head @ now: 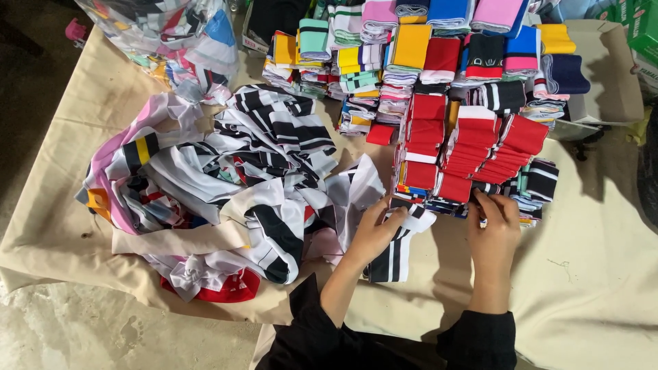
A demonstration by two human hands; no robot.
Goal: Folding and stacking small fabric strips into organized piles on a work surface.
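Striped knit band point(397, 250), white with black lines, lies at the 6 o'clock edge of the folded stacks point(473, 147), draped over the beige cloth-covered bench point(589, 274). Left hand point(375, 229) is closed around its upper end, fingers curled over the fabric. Right hand point(495, 226) rests at the base of the red folded pile, fingers bent and pressing the lowest pieces; whether it grips one cannot be told. At 9 o'clock sits a loose heap of unfolded bands point(219, 185); at 11 o'clock, a clear plastic bag point(171, 34) of more. Step in hand appears to be folding a piece and adding it to the stacks. Next move probably requires doubling the band flat and aligning its edges with the pile.
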